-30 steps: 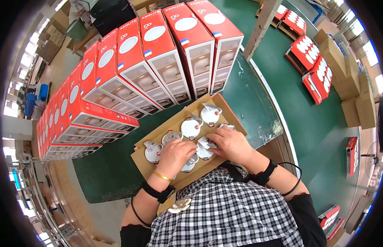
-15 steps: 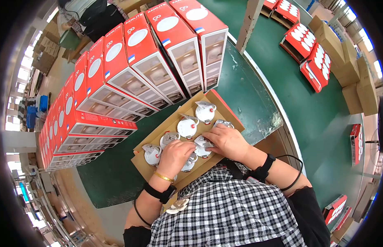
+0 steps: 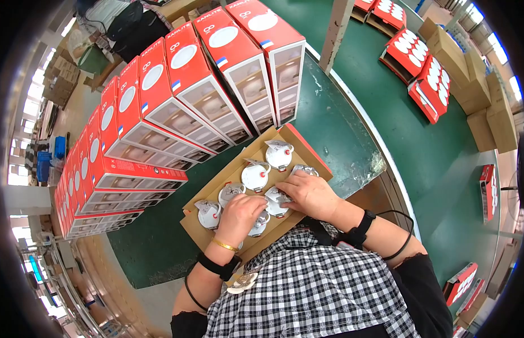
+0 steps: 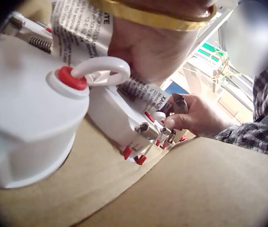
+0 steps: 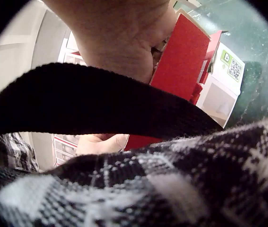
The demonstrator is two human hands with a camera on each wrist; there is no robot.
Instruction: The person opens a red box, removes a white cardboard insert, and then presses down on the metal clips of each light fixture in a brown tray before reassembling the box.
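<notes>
An open cardboard box (image 3: 195, 229) holds two rows of white downlights (image 3: 254, 178) with silver printed labels, white cable loops and red-tipped spring clips. My left hand (image 3: 239, 217) bends over the near row, fingertips together at the edge of a silver label between the hands. Opposite it, my right hand (image 3: 312, 194) has its fingers curled at the silver label (image 3: 278, 195) on a near-row downlight (image 3: 276, 210). In the left wrist view, the right thumb lies against a downlight's side, while the left fingertips are hidden. Strap and checked cloth block much of the right wrist view.
Behind the open box stands a long curved row of red and white XANLITE boxes (image 3: 183, 56) on the green table (image 3: 143, 248). A metal post (image 3: 338, 36) rises at the table's back edge. More red packs (image 3: 405, 53) and brown cartons (image 3: 476, 96) lie to the right.
The view has shifted slightly, so the boxes sit a little further left. Both hands stay at the near-row downlights, with only small finger movement.
</notes>
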